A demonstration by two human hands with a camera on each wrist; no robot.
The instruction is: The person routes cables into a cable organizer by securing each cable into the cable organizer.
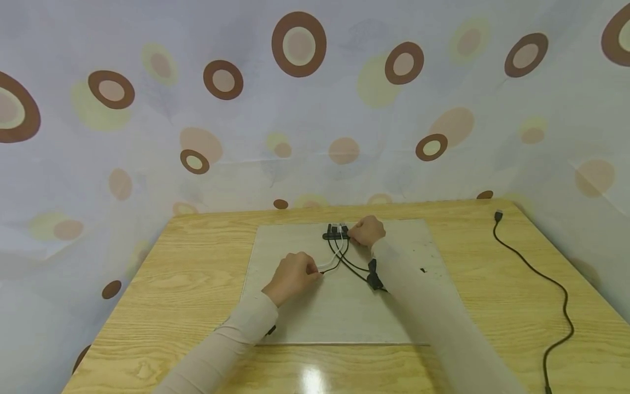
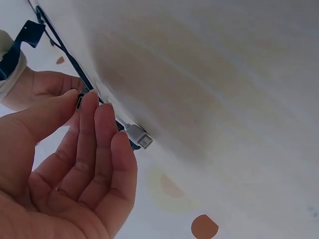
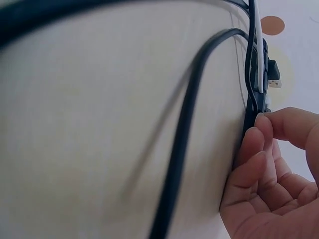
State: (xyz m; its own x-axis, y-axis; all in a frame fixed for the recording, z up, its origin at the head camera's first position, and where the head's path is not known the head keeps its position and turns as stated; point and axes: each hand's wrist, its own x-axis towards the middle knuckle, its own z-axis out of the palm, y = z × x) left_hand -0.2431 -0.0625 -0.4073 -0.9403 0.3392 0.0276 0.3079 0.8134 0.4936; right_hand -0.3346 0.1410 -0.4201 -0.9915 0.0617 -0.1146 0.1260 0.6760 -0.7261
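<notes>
A black cable holder (image 1: 327, 237) lies near the back of the pale board, with black cables and a white cable (image 1: 331, 261) running through it. At its right end my right hand (image 1: 366, 231) pinches a black cable (image 3: 247, 79) between thumb and forefinger; the pinched bit is mostly hidden. Nearer the front, my left hand (image 1: 293, 276) pinches the end of a thin black cable (image 1: 332, 268), its tip largely covered by the fingers. Beside those fingers, in the left wrist view, the white cable's plug (image 2: 139, 137) lies on the board.
The pale board (image 1: 325, 323) rests on a wood-grain table (image 1: 172, 306). Another black cable (image 1: 541, 276) with a USB plug stretches along the table's right side. A dark strap (image 1: 374, 276) hangs by my right sleeve. Patterned cloth (image 1: 256, 126) rises behind the table.
</notes>
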